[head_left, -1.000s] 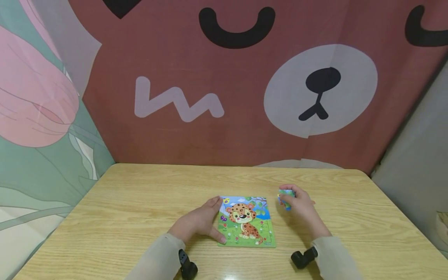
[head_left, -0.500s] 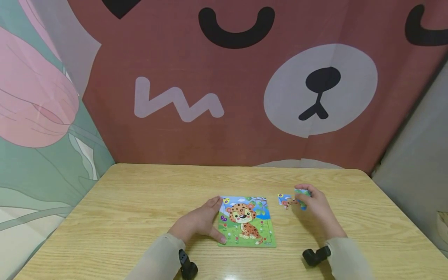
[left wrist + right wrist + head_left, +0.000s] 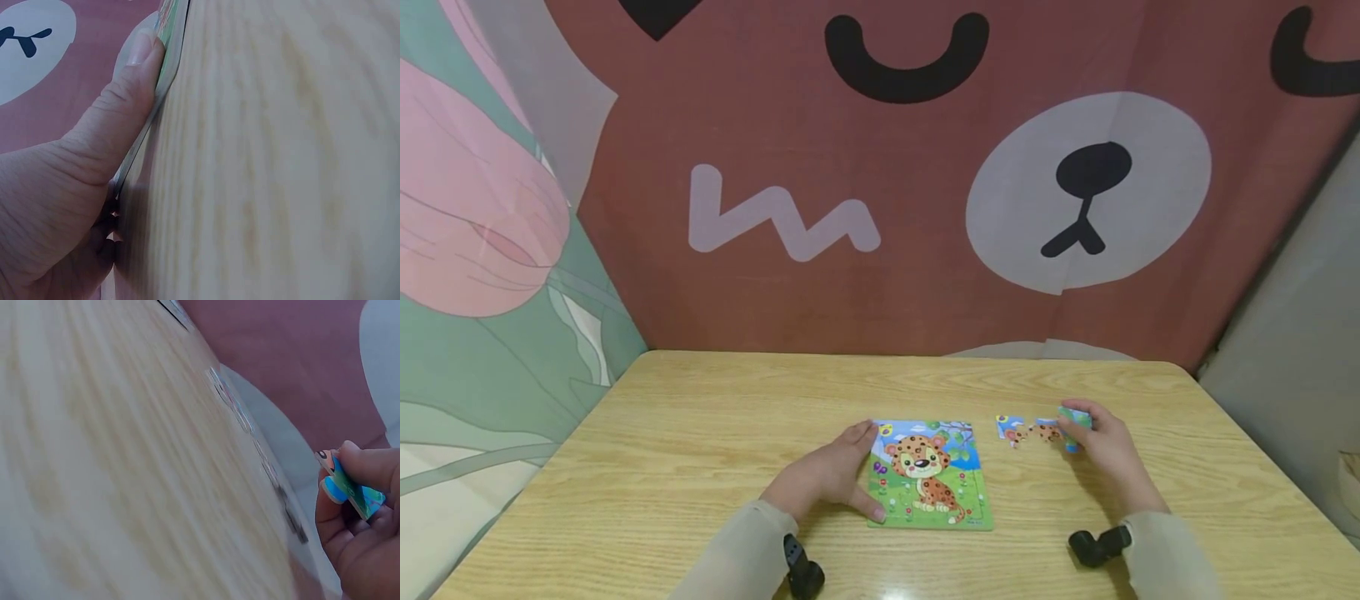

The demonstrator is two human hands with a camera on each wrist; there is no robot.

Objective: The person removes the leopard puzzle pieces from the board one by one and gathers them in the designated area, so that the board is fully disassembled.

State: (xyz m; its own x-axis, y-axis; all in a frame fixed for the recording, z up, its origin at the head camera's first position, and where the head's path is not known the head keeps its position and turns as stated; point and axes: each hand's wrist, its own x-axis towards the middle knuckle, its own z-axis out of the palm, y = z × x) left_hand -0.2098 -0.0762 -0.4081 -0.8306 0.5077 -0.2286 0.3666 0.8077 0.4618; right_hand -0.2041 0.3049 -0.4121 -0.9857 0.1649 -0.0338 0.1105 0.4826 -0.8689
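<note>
On the wooden table (image 3: 737, 417), I see the left hand (image 3: 827, 475), fingers extended, touching the leopard puzzle (image 3: 928, 479) at its left; beyond its right side, the right hand (image 3: 1105, 450) pinches jigsaw pieces (image 3: 1077, 419) beside loose ones (image 3: 1013, 429).

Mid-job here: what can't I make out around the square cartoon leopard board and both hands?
Head: tiny print on the square cartoon leopard board, too small to read.
Head: part of the green and blue jigsaw piece, covered by the right hand.
Left wrist: the board's far part, cut off by the top edge, and whatever the left hand covers.
Right wrist: pictures on the loose blue and orange jigsaw pieces, edge-on and blurred.
</note>
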